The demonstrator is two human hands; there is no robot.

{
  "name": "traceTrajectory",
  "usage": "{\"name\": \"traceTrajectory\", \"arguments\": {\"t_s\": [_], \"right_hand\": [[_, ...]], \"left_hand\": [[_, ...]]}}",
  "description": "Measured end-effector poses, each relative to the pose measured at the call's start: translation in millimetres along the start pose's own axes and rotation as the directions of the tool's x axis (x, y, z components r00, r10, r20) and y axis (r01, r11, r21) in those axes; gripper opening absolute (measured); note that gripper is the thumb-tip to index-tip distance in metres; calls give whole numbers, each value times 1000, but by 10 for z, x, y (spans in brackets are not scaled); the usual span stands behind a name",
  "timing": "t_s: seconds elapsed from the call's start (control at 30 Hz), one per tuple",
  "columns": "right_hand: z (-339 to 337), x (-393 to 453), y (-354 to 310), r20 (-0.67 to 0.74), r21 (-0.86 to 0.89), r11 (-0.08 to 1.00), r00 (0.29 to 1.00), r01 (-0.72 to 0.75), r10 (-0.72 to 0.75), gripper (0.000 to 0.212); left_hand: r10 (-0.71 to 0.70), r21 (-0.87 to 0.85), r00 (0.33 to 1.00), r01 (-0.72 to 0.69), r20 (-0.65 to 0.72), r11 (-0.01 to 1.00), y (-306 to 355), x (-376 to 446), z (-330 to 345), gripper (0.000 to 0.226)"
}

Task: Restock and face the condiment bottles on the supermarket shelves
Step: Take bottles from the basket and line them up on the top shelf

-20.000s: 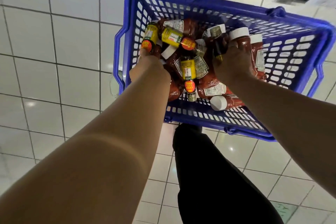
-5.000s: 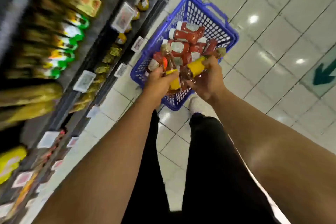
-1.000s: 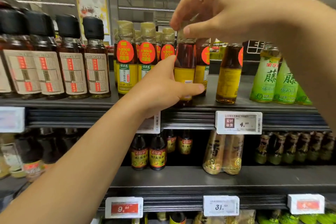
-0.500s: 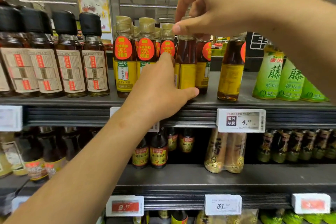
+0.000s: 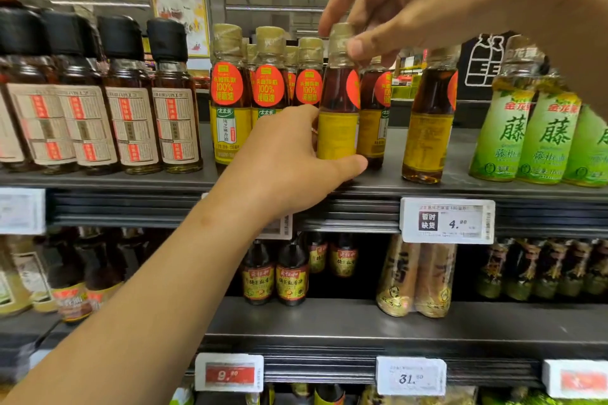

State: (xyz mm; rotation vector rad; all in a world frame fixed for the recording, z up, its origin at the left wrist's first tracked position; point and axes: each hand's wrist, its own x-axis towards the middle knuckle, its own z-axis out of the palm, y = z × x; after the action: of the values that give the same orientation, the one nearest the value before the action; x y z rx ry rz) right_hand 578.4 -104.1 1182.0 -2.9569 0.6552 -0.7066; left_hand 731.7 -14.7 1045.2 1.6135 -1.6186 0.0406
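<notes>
A small sesame oil bottle (image 5: 339,108) with a yellow label and gold cap stands at the front of the upper shelf (image 5: 378,186), its label turned sideways. My left hand (image 5: 296,161) wraps around its base, thumb under the front. My right hand (image 5: 404,0) pinches its gold cap from above. To its left stand matching bottles (image 5: 228,99) with red round stickers facing out. Another matching bottle (image 5: 429,118) stands apart to the right, also turned away.
Dark bottles with black caps (image 5: 171,102) fill the shelf's left. Green pouch-shaped bottles (image 5: 526,131) stand at the right. A price tag (image 5: 447,220) hangs on the shelf edge. More bottles (image 5: 291,273) sit on the lower shelf (image 5: 362,325).
The bottle has settled upright on the shelf front. My left hand slid lower around its base, and my right hand keeps hold of the cap.
</notes>
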Motion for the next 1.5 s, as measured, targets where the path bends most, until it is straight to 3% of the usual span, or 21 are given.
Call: {"name": "traceTrajectory", "arguments": {"t_s": [0.13,0.37,0.57,0.7,0.83,0.97,1.03,1.33,1.5], "right_hand": [[5,32,-20,-22,-96,995,1000,-1,-1,67],[79,41,-25,-96,-328,945,995,-19,-14,73],[100,-32,-25,-137,-336,942,989,3,-52,81],[133,-8,-8,-165,-386,922,982,19,-89,65],[176,45,10,-196,-382,924,978,-2,-78,63],[214,108,23,-207,-377,926,975,-9,-75,62],[237,138,5,-203,-353,936,977,-6,-71,56],[335,188,-102,-198,-376,927,977,-5,-75,43],[163,47,-117,-185,-363,931,982,-41,-30,62]], "left_hand": [[23,83,997,-17,-77,996,21,-17,32,42],[-8,97,996,17,-88,995,20,-13,47,70],[16,124,992,0,-129,992,32,-110,-57,48],[86,195,912,-7,-402,981,19,-130,-366,20],[77,162,797,27,-600,986,-120,-86,-600,29],[-8,182,833,130,-553,975,-290,-79,-555,79],[-1,191,854,117,-521,974,-312,-87,-512,88],[13,203,880,96,-476,974,-352,-128,-472,72],[66,265,858,84,-510,961,-326,-179,-455,62]]}}
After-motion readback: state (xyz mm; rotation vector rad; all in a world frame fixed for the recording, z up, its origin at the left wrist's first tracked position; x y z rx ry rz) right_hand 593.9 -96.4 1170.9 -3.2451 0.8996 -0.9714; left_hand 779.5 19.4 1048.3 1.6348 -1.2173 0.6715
